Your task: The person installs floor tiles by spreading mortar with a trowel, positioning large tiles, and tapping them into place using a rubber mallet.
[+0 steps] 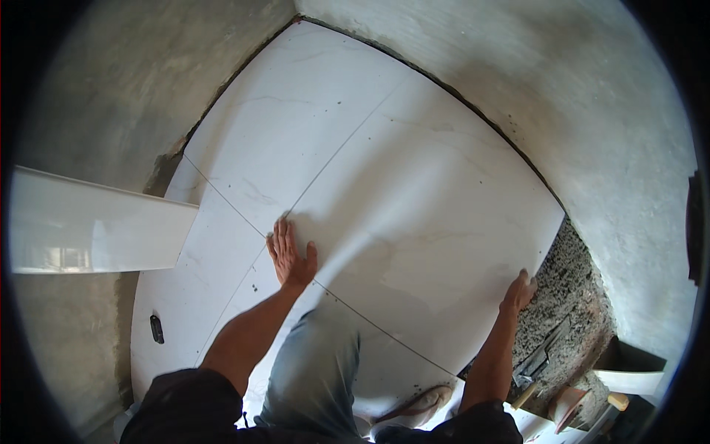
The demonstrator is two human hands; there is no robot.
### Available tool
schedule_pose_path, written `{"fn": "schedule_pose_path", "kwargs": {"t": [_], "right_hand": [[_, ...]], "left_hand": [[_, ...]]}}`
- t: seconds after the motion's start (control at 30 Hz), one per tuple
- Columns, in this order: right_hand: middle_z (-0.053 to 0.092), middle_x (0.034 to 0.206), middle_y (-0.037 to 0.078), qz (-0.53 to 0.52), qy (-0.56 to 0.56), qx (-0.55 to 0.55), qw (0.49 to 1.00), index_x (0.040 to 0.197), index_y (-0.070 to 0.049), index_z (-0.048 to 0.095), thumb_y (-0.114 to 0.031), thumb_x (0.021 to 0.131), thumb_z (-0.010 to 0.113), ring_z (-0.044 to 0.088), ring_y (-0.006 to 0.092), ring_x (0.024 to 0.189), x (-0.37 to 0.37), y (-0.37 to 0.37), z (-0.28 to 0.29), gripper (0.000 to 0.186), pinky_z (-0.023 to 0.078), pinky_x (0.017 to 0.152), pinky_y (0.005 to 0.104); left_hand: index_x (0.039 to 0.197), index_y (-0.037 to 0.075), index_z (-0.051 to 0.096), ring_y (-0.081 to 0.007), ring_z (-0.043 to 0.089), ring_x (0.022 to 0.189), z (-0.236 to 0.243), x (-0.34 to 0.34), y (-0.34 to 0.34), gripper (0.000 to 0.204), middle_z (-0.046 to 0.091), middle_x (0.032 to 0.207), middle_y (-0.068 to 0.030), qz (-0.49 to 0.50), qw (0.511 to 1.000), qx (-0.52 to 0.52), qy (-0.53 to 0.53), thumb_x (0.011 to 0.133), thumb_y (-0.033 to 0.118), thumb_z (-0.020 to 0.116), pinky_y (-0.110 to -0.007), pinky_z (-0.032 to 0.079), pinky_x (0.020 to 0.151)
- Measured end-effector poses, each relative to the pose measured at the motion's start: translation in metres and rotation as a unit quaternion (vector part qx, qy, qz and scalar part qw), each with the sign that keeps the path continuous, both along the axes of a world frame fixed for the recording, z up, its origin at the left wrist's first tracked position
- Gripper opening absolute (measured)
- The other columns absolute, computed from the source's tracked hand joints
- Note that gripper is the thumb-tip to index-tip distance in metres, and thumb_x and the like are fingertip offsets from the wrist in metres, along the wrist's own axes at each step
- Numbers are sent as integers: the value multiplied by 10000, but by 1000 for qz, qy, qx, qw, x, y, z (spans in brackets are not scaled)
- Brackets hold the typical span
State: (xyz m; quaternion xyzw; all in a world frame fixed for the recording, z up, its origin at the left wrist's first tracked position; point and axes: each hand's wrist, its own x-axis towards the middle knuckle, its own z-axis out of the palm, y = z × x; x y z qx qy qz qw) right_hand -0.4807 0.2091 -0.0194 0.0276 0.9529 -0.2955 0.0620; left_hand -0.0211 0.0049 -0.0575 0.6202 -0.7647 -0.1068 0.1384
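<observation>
- Far left, a glossy white panel point(122, 226) juts in from the rim, a bright window-like reflection on its face, plain grey plaster wall point(140, 81) above it.
- Just below, a small black oblong object point(156, 329) sits on a white floor tile, too small to name with certainty.
- Now the left hand point(291, 255): palm down, fingers slightly spread, thumb out to the side, grasping nothing. It covers the spot where the tile joints meet.
- Below it, a knee in faded blue jeans point(310, 370) comes up over the joint, with a sandalled foot point(421, 407) to its right.
- Centre stage, the large white marble-veined tile point(436, 214), the one between the two hands! It lies flat, bordering neighbouring tiles on its left and near sides, the right-hand wall along its far side.
- Over to the right hand point(520, 290), fingers bent at that tile's right edge; whether they clench the rim or simply rest there, I cannot tell.
- Just beyond, a rough grey mortar bed point(573, 285) fills the gap to the wall.
- On it, near the right forearm, a trowel point(546, 354) with a pale handle.
- Lower right, a reddish-brown object point(568, 407), its kind unclear.
</observation>
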Motion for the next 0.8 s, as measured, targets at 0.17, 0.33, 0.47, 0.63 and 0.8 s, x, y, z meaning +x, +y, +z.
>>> {"fn": "schedule_pose_path", "kwargs": {"t": [0.17,0.33,0.47,0.63,0.8], "right_hand": [[458,1360,284,254,-30,65,965,1367,48,409,-418,902,555,482,389,1238,-31,48,3,674,379,1024,449],[626,1044,286,493,-41,257,830,1036,81,615,-306,890,606,607,405,1000,-24,172,116,413,466,851,475],[633,906,293,417,-99,371,824,911,120,613,-389,907,561,616,438,831,-57,368,94,512,440,785,552],[413,1373,262,15,-38,424,905,1476,-44,247,-574,930,428,457,457,1206,61,487,26,783,330,1066,528],[469,1321,261,43,-18,129,991,1427,-5,349,-444,965,457,469,410,1215,189,524,-47,647,390,1031,440]], "left_hand": [[1473,37,224,-299,113,1454,12,-11,-3,754,200,1550,-156,11,997,42,-62,871,381,518,-487,52,1173],[1507,64,144,-291,36,1465,21,20,26,780,102,1579,-135,-58,988,76,-120,902,423,481,-464,31,1182],[1509,77,166,-305,59,1465,7,79,83,785,110,1582,-126,18,988,71,-140,906,483,464,-501,51,1170],[1503,136,229,-332,161,1443,-30,102,107,785,195,1562,-135,10,988,9,-156,881,532,498,-558,145,1139],[1508,187,237,-342,216,1428,-44,65,56,841,244,1553,-114,3,991,-50,-126,842,615,522,-733,169,1023]]}}
